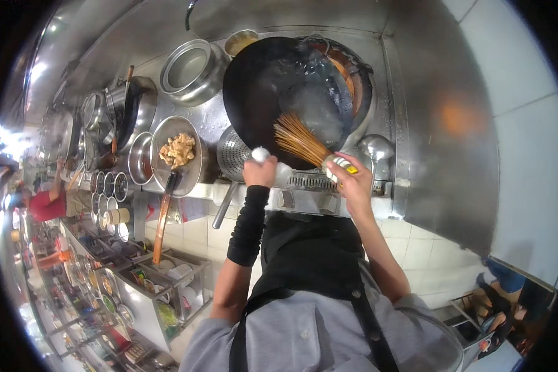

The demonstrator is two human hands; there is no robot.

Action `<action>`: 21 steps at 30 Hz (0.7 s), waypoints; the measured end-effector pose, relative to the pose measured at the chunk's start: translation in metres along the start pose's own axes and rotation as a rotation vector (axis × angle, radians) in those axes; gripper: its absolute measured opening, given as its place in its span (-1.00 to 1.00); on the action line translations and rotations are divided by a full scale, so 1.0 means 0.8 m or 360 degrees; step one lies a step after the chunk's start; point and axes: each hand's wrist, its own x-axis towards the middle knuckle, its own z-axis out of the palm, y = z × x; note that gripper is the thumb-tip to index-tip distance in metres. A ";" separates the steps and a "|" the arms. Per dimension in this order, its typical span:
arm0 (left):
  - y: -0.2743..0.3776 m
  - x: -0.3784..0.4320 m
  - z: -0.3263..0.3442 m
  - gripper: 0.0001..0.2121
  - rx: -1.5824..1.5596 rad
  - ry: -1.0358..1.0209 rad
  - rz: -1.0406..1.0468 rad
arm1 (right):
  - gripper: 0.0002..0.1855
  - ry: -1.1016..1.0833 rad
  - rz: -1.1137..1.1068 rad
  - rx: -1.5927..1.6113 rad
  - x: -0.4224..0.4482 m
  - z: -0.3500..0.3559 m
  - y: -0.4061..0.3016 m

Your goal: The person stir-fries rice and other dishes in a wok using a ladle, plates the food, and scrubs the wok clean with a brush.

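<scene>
A large black wok (pixel 255 88) lies tilted on the stove, with water and steam in its right part. My right hand (pixel 353 179) grips the wrapped handle of a bamboo wok brush (pixel 302 139), whose bristles are over the inside of the wok. At the wok's near left edge my left hand (pixel 260 172) is closed on a white cloth (pixel 282 173). Just left of that hand lies a perforated metal strainer (pixel 232 153), its handle pointing towards me. The wok's underside and the far burner parts are partly hidden.
A ladle (pixel 375 146) rests right of the wok. To the left stand a lidless metal pot (pixel 193 95), a strainer bowl (pixel 157 139) with fried food (pixel 179 149), and a long wooden-handled tool (pixel 162 228). Stove knobs (pixel 286 199) face me. Another person (pixel 49 204) stands far left.
</scene>
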 end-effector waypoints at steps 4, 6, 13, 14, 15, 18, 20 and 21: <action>0.031 -0.011 -0.026 -0.56 -0.0046 0.0059 0.0103 | -0.47 -0.0079 0.0268 0.0437 -0.001 0.014 0.009; 0.038 -0.014 -0.028 -0.59 0.0032 0.0110 0.0192 | -0.48 -0.0109 0.0304 0.0481 0.000 0.017 0.013; 0.066 -0.030 -0.040 -0.68 0.0070 0.0180 0.0595 | -0.55 -0.0312 0.0472 0.0654 0.001 0.006 0.011; 0.070 -0.033 -0.041 -0.65 0.0071 0.0194 0.0676 | -0.59 -0.0353 0.0511 0.0766 0.004 0.000 0.014; 0.073 -0.036 -0.041 -0.63 0.0072 0.0209 0.0757 | -0.63 -0.0397 0.0548 0.0879 0.006 -0.006 0.018; 0.062 -0.059 -0.039 -0.52 0.0194 0.0166 0.0878 | -0.70 -0.0446 0.0569 0.1033 0.010 -0.031 0.036; 0.047 -0.079 -0.033 -0.41 0.0184 0.0189 0.0998 | -0.71 -0.0499 0.0582 0.1116 0.017 -0.052 0.059; 0.043 -0.092 -0.030 -0.39 0.0164 0.0244 0.1008 | -0.73 -0.0567 0.0606 0.1189 0.018 -0.059 0.066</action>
